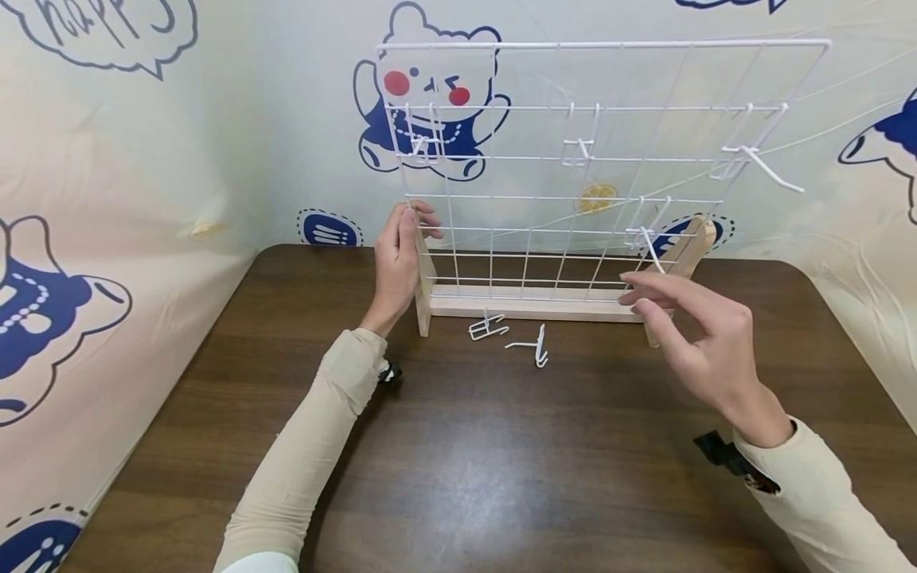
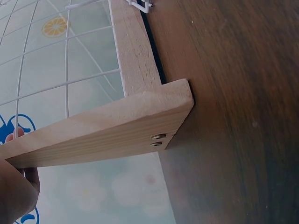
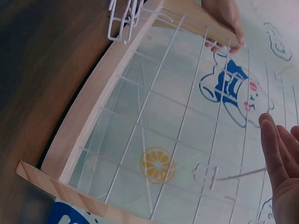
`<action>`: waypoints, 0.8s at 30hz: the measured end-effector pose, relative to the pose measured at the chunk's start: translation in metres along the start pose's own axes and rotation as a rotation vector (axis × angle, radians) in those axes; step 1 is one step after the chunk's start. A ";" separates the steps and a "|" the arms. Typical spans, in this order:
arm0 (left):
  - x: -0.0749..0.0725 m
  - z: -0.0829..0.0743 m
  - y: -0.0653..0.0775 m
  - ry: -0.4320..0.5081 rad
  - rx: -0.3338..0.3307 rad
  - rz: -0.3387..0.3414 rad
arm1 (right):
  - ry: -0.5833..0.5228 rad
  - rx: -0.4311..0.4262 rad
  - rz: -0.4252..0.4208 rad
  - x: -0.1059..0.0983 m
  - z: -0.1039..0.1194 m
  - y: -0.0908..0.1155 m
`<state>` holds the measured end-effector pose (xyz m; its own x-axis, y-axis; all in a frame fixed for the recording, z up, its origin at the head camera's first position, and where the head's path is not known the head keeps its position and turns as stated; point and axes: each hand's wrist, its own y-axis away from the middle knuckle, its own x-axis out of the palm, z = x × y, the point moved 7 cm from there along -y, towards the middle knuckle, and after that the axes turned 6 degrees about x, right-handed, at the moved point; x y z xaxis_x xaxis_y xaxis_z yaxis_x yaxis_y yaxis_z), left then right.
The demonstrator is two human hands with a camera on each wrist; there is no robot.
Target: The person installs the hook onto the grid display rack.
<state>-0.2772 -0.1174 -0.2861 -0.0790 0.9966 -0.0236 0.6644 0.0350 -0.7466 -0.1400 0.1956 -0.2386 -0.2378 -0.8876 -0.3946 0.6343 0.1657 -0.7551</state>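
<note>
A white wire grid rack stands in a wooden base on the table. My left hand grips its left wooden upright, fingers wrapped behind the wood. My right hand hovers before the lower right of the grid, fingers fairly straight and holding nothing. Just above those fingertips juts a white hook hung on the grid; in the right wrist view its prong ends behind the fingers, and contact cannot be told. Several more hooks hang higher, including a middle hook and a right hook.
Two loose white hooks, one flat and one with its prong pointing left, lie before the base. The brown table is backed by a printed cloth with cartoon bears. The right wooden upright leans backward.
</note>
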 end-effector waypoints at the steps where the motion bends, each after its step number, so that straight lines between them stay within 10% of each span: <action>1: 0.000 0.000 0.000 0.003 0.003 -0.002 | 0.001 -0.012 0.004 0.002 -0.001 0.002; 24: 0.000 0.001 0.000 0.000 0.003 -0.001 | 0.124 0.013 0.267 0.054 -0.037 0.026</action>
<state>-0.2777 -0.1171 -0.2867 -0.0797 0.9966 -0.0223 0.6619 0.0361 -0.7488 -0.1637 0.1677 -0.2991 -0.1485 -0.7539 -0.6400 0.6959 0.3801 -0.6093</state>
